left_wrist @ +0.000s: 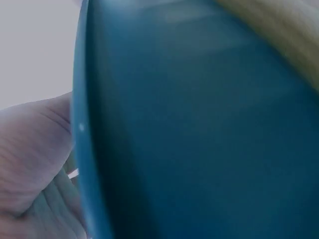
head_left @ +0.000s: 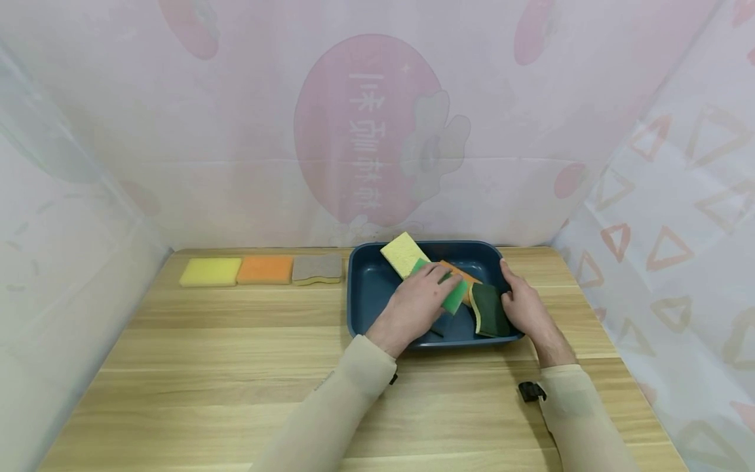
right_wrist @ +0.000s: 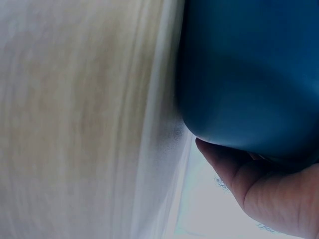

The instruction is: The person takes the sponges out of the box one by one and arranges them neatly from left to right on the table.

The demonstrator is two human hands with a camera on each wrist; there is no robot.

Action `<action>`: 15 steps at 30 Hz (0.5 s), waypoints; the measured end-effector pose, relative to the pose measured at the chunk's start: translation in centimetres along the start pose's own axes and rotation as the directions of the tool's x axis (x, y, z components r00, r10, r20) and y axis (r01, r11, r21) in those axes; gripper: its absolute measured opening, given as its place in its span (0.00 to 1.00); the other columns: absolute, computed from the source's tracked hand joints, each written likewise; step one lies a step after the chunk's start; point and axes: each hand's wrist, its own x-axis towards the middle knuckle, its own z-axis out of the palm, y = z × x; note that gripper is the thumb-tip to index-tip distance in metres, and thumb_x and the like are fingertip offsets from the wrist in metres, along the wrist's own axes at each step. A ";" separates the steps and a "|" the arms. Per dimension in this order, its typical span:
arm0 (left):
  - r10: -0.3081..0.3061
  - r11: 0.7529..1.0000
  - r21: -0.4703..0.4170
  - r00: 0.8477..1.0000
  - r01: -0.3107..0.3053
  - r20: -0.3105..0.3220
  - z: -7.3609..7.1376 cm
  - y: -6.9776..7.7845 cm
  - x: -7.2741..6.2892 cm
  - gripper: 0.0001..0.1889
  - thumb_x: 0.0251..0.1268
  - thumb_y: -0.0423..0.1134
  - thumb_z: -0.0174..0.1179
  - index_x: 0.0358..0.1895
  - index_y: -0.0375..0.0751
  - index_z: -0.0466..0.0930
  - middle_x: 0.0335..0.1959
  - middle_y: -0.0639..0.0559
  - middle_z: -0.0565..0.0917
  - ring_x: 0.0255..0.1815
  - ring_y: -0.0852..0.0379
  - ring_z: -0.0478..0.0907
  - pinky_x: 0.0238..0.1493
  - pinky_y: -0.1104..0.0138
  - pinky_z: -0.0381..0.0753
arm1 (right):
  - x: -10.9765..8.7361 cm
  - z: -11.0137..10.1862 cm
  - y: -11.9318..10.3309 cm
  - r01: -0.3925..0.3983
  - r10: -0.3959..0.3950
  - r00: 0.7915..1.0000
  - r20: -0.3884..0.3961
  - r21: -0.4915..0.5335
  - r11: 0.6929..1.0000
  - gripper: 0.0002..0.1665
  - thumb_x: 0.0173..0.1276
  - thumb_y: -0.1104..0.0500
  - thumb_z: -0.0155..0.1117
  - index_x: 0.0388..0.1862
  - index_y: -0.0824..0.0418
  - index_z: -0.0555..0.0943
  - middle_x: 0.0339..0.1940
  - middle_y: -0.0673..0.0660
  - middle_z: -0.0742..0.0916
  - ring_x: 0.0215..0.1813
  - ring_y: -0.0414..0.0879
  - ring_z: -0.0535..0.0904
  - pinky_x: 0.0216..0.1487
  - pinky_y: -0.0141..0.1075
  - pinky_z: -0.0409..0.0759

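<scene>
A dark blue tray (head_left: 377, 246) holds several sponges. Inside it, my left hand (head_left: 413, 305) has its fingers bent over a green sponge (head_left: 455, 296), gripping it; the thumb side is hidden in the head view. Under and beside that hand lie a pale yellow sponge (head_left: 404, 254), propped near the back rim, and an orange sponge (head_left: 460, 272). A dark green scouring sponge (head_left: 491, 311) leans at the tray's right end. My right hand (head_left: 527, 311) grips the right wall, its thumb along the rim. In the right wrist view, fingers (right_wrist: 279, 199) press against the tray's outside.
Left of the tray, a yellow sponge (head_left: 210, 272), an orange sponge (head_left: 265, 269) and a grey-topped sponge (head_left: 317, 269) lie in a row along the back of the wooden table (head_left: 236, 367). Printed cloth walls (head_left: 248, 131) stand behind and at both sides.
</scene>
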 end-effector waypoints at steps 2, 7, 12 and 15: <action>-0.010 1.000 -0.013 1.000 0.010 -0.006 -0.4 -0.4 -0.3 0.39 0.79 0.48 0.81 0.88 0.57 0.77 0.85 0.51 0.81 0.89 0.49 0.77 0.89 0.57 0.82 | 0.0 0.0 0.0 -0.003 0.003 1.000 0.004 0.003 1.000 0.48 0.87 0.72 0.50 1.00 0.65 0.50 0.91 0.86 0.67 0.31 0.51 0.68 0.40 0.43 0.72; -0.044 0.997 -0.060 0.998 0.043 -0.032 -1.2 -1.6 -1.1 0.40 0.79 0.46 0.82 0.89 0.55 0.76 0.86 0.49 0.81 0.89 0.46 0.76 0.85 0.54 0.86 | -0.1 0.0 0.0 -0.007 0.007 1.000 0.010 0.006 1.000 0.48 0.87 0.71 0.50 1.00 0.64 0.49 0.92 0.84 0.66 0.31 0.51 0.68 0.40 0.43 0.72; -0.080 0.993 -0.089 0.995 0.074 -0.063 -1.8 -2.9 -2.0 0.42 0.78 0.44 0.82 0.90 0.52 0.75 0.85 0.47 0.81 0.89 0.45 0.76 0.87 0.52 0.84 | -0.1 0.0 0.1 -0.005 0.005 1.000 0.010 0.009 1.000 0.48 0.87 0.71 0.50 1.00 0.64 0.49 0.92 0.84 0.66 0.29 0.51 0.67 0.39 0.43 0.72; -0.101 0.991 -0.096 0.992 0.094 -0.074 -2.1 -3.6 -2.5 0.42 0.77 0.44 0.82 0.90 0.52 0.75 0.85 0.47 0.81 0.89 0.45 0.76 0.87 0.50 0.84 | 0.0 0.0 0.2 -0.005 0.005 1.000 0.008 0.004 1.000 0.48 0.87 0.71 0.50 1.00 0.64 0.50 0.92 0.84 0.66 0.28 0.50 0.67 0.38 0.43 0.71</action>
